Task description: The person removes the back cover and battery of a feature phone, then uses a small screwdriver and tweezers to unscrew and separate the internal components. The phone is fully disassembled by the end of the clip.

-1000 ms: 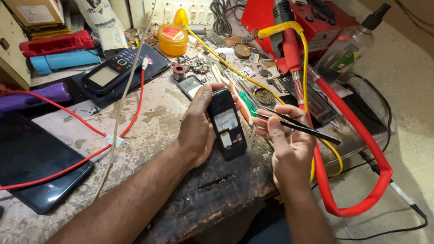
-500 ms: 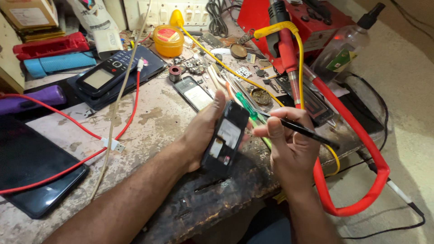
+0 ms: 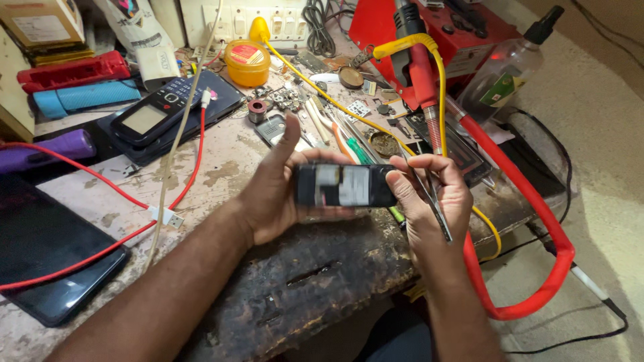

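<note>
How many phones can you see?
3, maybe more hidden in the clutter: an opened black phone held in both hands, a keypad phone on the bench behind, and a dark smartphone at the left edge.

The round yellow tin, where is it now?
In the head view, the round yellow tin stands at the bench's far side, left of centre, right of the keypad phone, near the wall switches.

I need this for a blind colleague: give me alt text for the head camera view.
Two bare hands hold a small black phone body sideways over a worn, cluttered workbench; the left hand grips one end, the right hand the other, also holding thin metal tweezers.
</note>
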